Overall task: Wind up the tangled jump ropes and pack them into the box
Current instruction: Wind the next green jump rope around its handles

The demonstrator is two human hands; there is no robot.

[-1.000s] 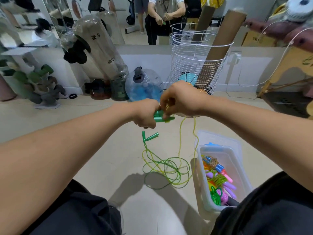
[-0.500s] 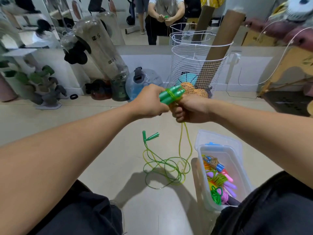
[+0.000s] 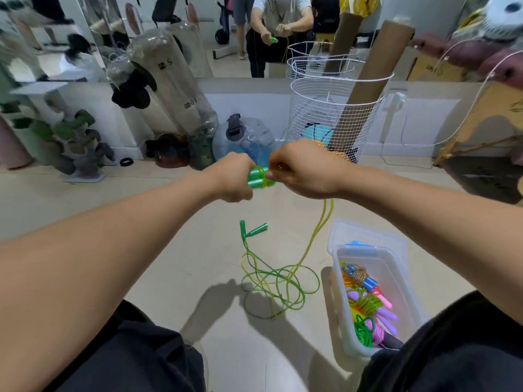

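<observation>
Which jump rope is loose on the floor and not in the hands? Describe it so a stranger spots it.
Start at the clear plastic box on the floor. Just left of it lies a tangled green rope. Its two green handles lie in a V on the tile, unlike the pair gripped in the hands.

- Bright, even indoor light is filling the room, with no harsh glare.
- Soft shadows of the arms are falling on the floor [image 3: 198, 250] below the grip.
- The wide lens is bending the edges; far from the grip, the corners are looking smeared and soft.
</observation>
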